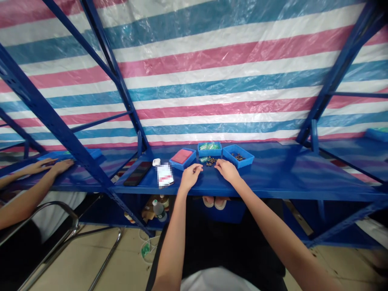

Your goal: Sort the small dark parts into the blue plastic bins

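Note:
My left hand (190,176) is over the blue table with its fingers curled together in a pinch; whatever lies between them is too small to make out. My right hand (227,169) has its fingertips down at the right edge of a loose pile of small brownish pieces (211,161), closed so that anything held is hidden. Behind the pile stands a blue bin (209,153) with small green-and-clear packets, and one green packet (204,159) lies before it. To the right, another blue bin (246,162) contains more brownish pieces. A blue bin (181,165) with pink sheets is left.
Left on the table (273,178) lie a black phone (138,173), a small white case (156,162) and a blurred-out lit screen (165,175). Blue metal posts (112,68) frame the bench. At far left a co-worker's hands (57,165) rest near another blue bin.

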Motion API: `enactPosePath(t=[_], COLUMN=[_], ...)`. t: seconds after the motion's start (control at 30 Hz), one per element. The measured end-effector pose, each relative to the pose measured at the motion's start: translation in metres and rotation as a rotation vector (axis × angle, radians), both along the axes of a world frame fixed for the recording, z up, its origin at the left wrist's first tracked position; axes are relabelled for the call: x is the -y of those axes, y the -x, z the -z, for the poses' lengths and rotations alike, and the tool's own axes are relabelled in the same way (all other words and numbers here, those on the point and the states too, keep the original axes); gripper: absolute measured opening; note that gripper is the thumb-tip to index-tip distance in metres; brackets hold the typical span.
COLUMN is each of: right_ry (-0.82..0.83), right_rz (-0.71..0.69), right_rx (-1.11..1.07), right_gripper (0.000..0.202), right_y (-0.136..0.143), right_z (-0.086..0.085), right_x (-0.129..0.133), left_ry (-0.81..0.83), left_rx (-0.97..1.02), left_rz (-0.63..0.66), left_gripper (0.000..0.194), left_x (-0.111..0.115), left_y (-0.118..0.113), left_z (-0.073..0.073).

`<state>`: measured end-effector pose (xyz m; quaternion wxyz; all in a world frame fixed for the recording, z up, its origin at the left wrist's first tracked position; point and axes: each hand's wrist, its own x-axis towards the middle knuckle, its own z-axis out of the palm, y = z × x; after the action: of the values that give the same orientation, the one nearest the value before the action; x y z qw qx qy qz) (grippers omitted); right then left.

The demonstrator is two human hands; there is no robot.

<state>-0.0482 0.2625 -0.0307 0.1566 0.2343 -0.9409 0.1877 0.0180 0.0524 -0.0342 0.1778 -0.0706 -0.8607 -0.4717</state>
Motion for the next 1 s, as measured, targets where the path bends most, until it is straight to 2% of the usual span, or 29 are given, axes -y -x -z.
enactPosePath(t=[0.13, 0.3, 0.6, 0.73, 0.83, 0.9, 1.0], right_ry=[0.006, 0.033, 0.225, 0.314, 0.359, 0.376, 0.390], right_rz=[0.087, 0.051, -0.242, -0.289, -0.259, -0.191, 0.053], right_rx=[0.003, -0.002, -0.094, -0.169, -0.242, -0.333, -0.492], right_gripper=[0.014, 0.011, 0.016, 0.018, 0.019, 0.021, 0.024], right_y=[0.001, 0.002, -0.005, -0.013, -0.014, -0.011, -0.003], right_z=[0.002, 0.005, 0.003, 0.000, -0.001, 0.000, 0.003], right_x=[0.001, -0.001, -0.007, -0.008, -0.012, -0.017, -0.027], left_ry=[-0.005, -0.018, -0.021, -0.020, -0.017, -0.013, -0.012], left_rx=[-0.001, -0.008, -0.018, -0.021, -0.015, -0.008, -0.005], left_rz=[0.000, 0.007, 0.014, 0.019, 0.012, 0.006, 0.007], left_gripper=[0.028, 0.028, 0.028, 0.028, 0.027, 0.028, 0.028], left_x=[0.000, 0.000, 0.000, 0.000, 0.000, 0.000, 0.000], left_y=[0.000, 0.001, -0.001, -0.001, -0.001, -0.001, 0.000], left_z=[0.001, 0.003, 0.001, 0.001, 0.001, 0.001, 0.002])
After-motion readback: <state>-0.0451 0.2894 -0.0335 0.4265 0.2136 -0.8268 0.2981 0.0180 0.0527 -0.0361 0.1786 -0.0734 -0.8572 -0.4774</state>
